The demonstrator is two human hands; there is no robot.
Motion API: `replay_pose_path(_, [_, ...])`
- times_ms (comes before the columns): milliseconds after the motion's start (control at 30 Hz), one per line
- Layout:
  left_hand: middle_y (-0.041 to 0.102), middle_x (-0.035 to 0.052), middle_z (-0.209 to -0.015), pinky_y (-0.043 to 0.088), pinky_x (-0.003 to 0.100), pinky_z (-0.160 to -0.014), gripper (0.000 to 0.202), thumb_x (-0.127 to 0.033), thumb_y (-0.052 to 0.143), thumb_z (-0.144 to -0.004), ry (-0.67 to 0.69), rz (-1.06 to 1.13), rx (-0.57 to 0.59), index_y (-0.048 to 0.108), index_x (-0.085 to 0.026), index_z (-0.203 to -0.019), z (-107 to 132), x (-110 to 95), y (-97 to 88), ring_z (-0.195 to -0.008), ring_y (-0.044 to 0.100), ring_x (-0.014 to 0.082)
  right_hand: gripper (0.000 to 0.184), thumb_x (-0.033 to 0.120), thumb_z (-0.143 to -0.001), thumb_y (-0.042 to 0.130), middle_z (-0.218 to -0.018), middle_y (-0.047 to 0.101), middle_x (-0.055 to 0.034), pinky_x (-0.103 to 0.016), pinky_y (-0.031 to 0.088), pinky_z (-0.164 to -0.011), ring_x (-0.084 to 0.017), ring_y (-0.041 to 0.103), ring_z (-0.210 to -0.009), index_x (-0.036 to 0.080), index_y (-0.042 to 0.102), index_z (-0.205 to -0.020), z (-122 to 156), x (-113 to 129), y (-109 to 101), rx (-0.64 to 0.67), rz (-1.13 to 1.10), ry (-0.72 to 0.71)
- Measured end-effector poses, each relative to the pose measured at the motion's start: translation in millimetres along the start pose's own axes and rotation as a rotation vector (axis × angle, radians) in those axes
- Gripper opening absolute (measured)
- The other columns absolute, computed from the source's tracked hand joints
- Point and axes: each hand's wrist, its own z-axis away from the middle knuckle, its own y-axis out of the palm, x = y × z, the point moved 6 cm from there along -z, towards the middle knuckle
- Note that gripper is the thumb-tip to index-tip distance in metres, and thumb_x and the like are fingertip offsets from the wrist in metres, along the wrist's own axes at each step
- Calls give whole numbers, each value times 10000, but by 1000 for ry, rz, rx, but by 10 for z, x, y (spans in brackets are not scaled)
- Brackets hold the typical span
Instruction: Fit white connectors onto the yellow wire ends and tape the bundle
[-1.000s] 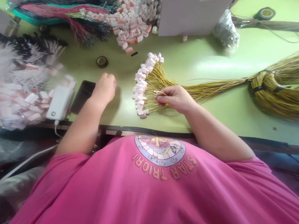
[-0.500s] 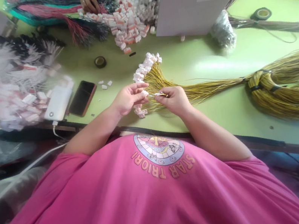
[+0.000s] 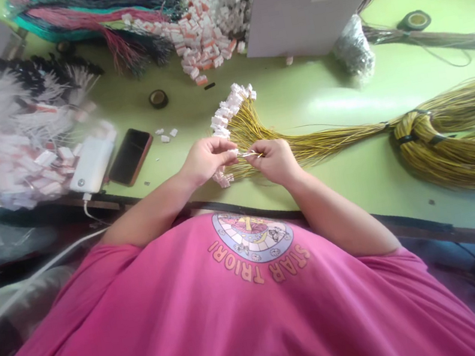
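Glare whitens the green tabletop point(image 3: 343, 102) (the view's left edge smears into blur).

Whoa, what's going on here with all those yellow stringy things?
A person in a pink shirt is working with thin wires. The left hand pinches a small white piece, and the right hand pinches a few wire ends right beside it. Under the hands, a bundle of yellow wires fans out, with white connectors along its spread end. Some loose white pieces lie near the phone.
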Motion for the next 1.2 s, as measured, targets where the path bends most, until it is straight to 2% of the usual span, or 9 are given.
replay_pose_path(133, [680, 45, -697, 445, 185, -466, 159, -125, 710, -734, 19, -101, -28, 679, -99, -888, -5, -7, -35, -595, 644, 119, 197, 304, -715, 564, -535, 512, 20, -235, 324, -559, -85, 409, -540, 140, 620, -620, -2, 13, -1, 24, -13, -12])
replay_pose_path(233, [677, 44, -667, 450, 186, -470, 160, -113, 713, -727, 16, -83, -6, 679, -91, -882, -18, -6, -47, -565, 630, 108, 219, 328, -721, 570, -538, 502, 20, -234, 324, -555, -85, 404, -542, 138, 627, -629, -7, 21, -7, 42, -26, -12])
replay_pose_path(433, [672, 31, -657, 530, 233, -596, 152, -73, 721, -705, -27, 6, 11, 680, -83, -851, -17, -7, -35, -585, 641, 105, 215, 322, -724, 561, -545, 527, 10, -236, 336, -556, -96, 424, -547, 140, 632, -634, -2, 25, -18, 51, 17, -32])
replay_pose_path(533, [676, 28, -661, 543, 252, -623, 144, -66, 742, -676, -21, -27, 2, 685, -83, -808, 8, -23, 6, -579, 637, 104, 200, 303, -727, 552, -573, 566, -3, -235, 356, -579, -105, 466, -571, 143, 640, -646, 8, 30, -5, 66, 32, -54])
replay_pose_path(733, [686, 40, -685, 555, 288, -677, 163, -68, 780, -622, -47, 22, 64, 678, -76, -749, 41, 30, 135, -616, 645, 116, 189, 287, -722, 553, -574, 582, -6, -231, 351, -573, -103, 468, -560, 142, 654, -656, 8, 18, 31, 108, 74, -57])
replay_pose_path(933, [670, 15, -663, 553, 277, -670, 132, -65, 747, -660, -13, 86, -3, 661, -83, -758, 25, -3, 121, -595, 635, 103, 208, 315, -742, 572, -578, 577, 4, -219, 342, -563, -96, 462, -569, 143, 662, -668, 20, 14, 19, 66, 29, -53])
replay_pose_path(1100, [685, 42, -726, 536, 268, -672, 110, -93, 739, -681, 23, -29, 32, 672, -87, -769, 38, 8, 157, -642, 640, 111, 189, 291, -743, 584, -552, 561, 13, -218, 334, -551, -90, 451, -551, 146, 651, -643, 30, 21, 51, 94, 49, -67])
replay_pose_path(1200, [687, 54, -800, 511, 276, -670, 144, -178, 724, -729, 72, -206, 109, 688, -115, -853, 59, -51, 75, -665, 625, 121, 211, 313, -771, 575, -567, 572, 8, -226, 354, -568, -98, 465, -564, 151, 660, -665, 1, 23, 57, 142, 47, -83])
